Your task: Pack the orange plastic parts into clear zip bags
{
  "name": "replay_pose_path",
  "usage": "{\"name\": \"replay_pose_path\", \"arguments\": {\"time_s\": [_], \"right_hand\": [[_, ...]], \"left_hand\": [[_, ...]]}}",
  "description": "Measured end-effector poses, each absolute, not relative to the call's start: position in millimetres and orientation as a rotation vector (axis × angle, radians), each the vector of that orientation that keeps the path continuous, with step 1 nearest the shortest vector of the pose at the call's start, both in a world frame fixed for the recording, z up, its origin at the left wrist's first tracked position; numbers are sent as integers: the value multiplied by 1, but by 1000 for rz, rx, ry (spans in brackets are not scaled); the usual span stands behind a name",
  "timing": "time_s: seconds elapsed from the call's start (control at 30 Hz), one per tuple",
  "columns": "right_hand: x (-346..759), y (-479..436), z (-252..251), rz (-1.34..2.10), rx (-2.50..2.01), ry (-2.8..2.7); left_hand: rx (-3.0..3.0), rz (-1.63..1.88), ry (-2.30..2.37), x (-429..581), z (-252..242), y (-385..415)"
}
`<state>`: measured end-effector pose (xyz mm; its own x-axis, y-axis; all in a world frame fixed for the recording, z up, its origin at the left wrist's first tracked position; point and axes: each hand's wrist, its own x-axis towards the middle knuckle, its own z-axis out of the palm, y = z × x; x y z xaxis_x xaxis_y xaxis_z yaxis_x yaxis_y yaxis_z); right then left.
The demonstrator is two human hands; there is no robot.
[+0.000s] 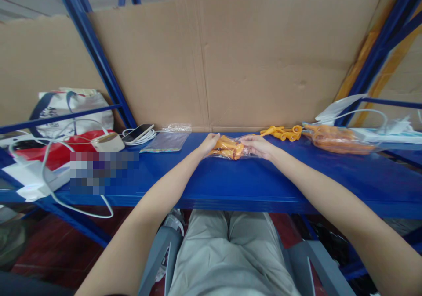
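A clear plastic bag with orange pieces inside (228,148) lies on the blue shelf between my hands. My left hand (208,145) is closed on the bag's left side. On the other side, my right hand (257,146) pinches the bag's right end. Loose orange pieces (281,133) rest just beyond my right hand, near the cardboard. Farther right sits a larger clear bag full of orange pieces (338,138). A flat stack of clear bags (167,141) lies to the left of my left hand.
A phone (139,132) on a coiled white cable, a red bag (77,141), a white tote (77,116) and white power strips with cables crowd the left. Cardboard (250,63) stands behind the blue shelf (237,184). Blue posts rise at both sides.
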<state>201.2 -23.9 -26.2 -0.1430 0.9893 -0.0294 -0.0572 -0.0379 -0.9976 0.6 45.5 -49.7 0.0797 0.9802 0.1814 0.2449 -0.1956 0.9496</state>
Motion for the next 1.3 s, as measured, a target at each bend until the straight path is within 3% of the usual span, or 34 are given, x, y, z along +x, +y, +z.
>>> {"name": "replay_pose_path", "arguments": {"time_s": [0.2,0.5,0.9,1.13,1.3], "right_hand": [[202,-24,-30,1358,-1159,-1358],[202,-20,-31,1022,-1372,-1590],[218,-27,-6,1374,-1161,-1474],[211,-28,-16,1051,-1265,-1681],[221,-12,-20,497,-1415,-1789]], "left_hand": [[1585,1141,1315,4,-43,34],[1810,982,1417,2,-44,36],[2059,889,1692,1,-41,41],[2051,1146,1651,-5,-39,38],[2031,1151,1541,-8,-33,35]]}}
